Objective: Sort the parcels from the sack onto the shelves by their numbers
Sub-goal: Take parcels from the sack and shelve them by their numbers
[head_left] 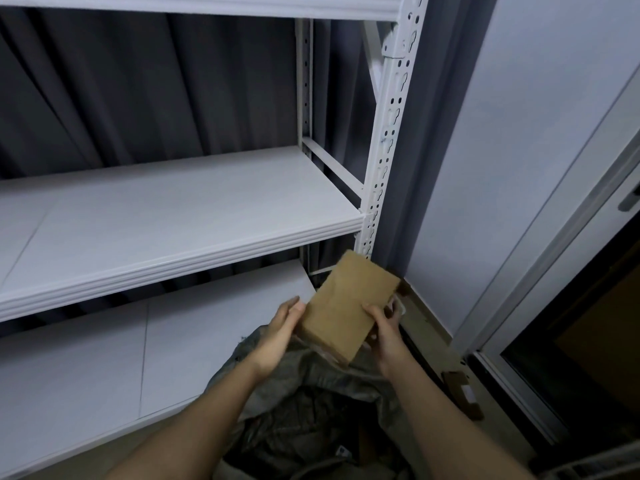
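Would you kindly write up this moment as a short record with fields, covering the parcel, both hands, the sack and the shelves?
parcel: brown cardboard box, held tilted above the sack, plain face toward the camera, no number visible
left hand: left hand against the box's left edge, fingers fairly straight
right hand: right hand grips the box's right edge, fingers curled round it
sack: grey sack, open, on the floor below the hands
shelves: white shelf unit; no parcels on the visible boards
backdrop: dark curtain behind the shelves
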`<action>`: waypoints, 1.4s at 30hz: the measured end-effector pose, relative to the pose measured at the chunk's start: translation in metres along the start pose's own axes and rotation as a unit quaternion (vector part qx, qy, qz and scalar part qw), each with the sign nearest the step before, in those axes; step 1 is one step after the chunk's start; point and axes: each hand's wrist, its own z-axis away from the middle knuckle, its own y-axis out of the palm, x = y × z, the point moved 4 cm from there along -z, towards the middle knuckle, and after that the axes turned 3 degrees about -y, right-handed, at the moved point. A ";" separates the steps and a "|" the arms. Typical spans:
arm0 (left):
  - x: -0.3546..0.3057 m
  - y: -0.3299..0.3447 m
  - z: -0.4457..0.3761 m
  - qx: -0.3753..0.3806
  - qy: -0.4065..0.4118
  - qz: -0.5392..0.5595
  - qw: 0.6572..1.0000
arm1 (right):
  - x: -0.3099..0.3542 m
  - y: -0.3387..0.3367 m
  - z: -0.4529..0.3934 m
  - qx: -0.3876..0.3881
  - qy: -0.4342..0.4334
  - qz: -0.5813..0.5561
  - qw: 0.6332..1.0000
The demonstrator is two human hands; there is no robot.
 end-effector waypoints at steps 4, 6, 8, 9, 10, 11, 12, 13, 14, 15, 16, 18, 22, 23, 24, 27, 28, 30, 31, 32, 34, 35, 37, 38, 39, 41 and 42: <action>0.002 0.009 -0.004 0.062 -0.072 0.110 0.989 | 0.010 0.014 0.008 0.045 -0.028 0.027 0.998; -0.002 0.009 -0.006 0.054 -0.052 0.087 0.993 | 0.012 0.019 0.013 0.082 -0.030 0.010 0.996; -0.003 0.006 -0.008 0.045 -0.023 0.040 0.998 | 0.016 0.021 0.017 0.113 -0.030 -0.007 0.993; -0.003 0.004 -0.009 0.040 -0.006 0.015 0.999 | 0.018 0.020 0.018 0.118 -0.025 -0.027 0.992; -0.002 0.002 -0.010 0.034 0.014 -0.009 0.999 | 0.020 0.019 0.017 0.117 -0.014 -0.047 0.992; -0.001 0.000 -0.010 0.024 0.040 -0.035 0.998 | 0.021 0.018 0.017 0.117 -0.002 -0.057 0.992; -0.001 -0.001 -0.010 0.010 0.070 -0.066 0.995 | 0.022 0.020 0.017 0.120 0.005 -0.056 0.991; 0.000 -0.001 -0.010 -0.007 0.096 -0.104 0.990 | 0.023 0.022 0.018 0.124 0.006 -0.048 0.991; 0.001 -0.001 -0.009 -0.027 0.115 -0.143 0.983 | 0.022 0.025 0.018 0.125 0.004 -0.037 0.991; 0.002 -0.002 -0.010 -0.052 0.123 -0.181 0.974 | 0.021 0.029 0.019 0.125 0.005 -0.031 0.992; 0.002 -0.002 -0.010 -0.077 0.119 -0.209 0.968 | 0.021 0.032 0.020 0.125 0.009 -0.031 0.992; 0.001 -0.003 -0.012 -0.099 0.097 -0.225 0.964 | 0.021 0.035 0.019 0.125 0.008 -0.037 0.991; -0.003 0.005 -0.013 0.046 0.058 -0.105 0.992 | 0.023 0.030 0.015 0.112 0.002 -0.001 0.994; -0.004 0.007 -0.009 0.093 0.031 -0.070 0.993 | 0.023 0.027 0.014 0.101 0.005 0.015 0.995; -0.006 0.009 -0.004 0.125 0.002 -0.046 0.991 | 0.022 0.024 0.015 0.090 0.007 0.033 0.995; -0.007 0.019 0.004 0.136 -0.082 0.061 0.985 | 0.023 0.017 0.020 0.061 0.000 0.079 0.995; -0.008 0.022 0.006 0.127 -0.108 0.091 0.982 | 0.027 0.016 0.022 0.057 -0.016 0.095 0.994; -0.010 0.025 0.009 0.111 -0.157 0.130 0.973 | 0.040 0.015 0.031 0.059 -0.067 0.143 0.986; -0.008 0.024 0.008 0.099 -0.175 0.156 0.967 | 0.048 0.017 0.035 0.065 -0.091 0.167 0.980; -0.005 0.023 0.006 0.090 -0.188 0.186 0.960 | 0.056 0.019 0.039 0.080 -0.111 0.189 0.973; 0.002 0.023 0.006 0.085 -0.204 0.223 0.949 | 0.064 0.022 0.049 0.110 -0.150 0.254 0.949; 0.003 0.026 0.008 0.088 -0.212 0.216 0.949 | 0.067 0.022 0.055 0.113 -0.170 0.280 0.938; 0.002 0.037 0.014 0.094 -0.227 0.194 0.950 | 0.068 0.019 0.068 0.081 -0.188 0.294 0.934; 0.002 0.043 0.019 0.092 -0.232 0.190 0.949 | 0.068 0.015 0.074 0.042 -0.188 0.294 0.936; 0.003 0.048 0.022 0.088 -0.235 0.196 0.948 | 0.068 0.010 0.079 -0.011 -0.181 0.300 0.936; 0.007 0.057 0.034 0.085 -0.234 0.223 0.943 | 0.060 -0.002 0.093 -0.124 -0.108 0.274 0.947; 0.010 0.061 0.041 0.089 -0.231 0.233 0.941 | 0.052 -0.007 0.102 -0.152 -0.060 0.243 0.956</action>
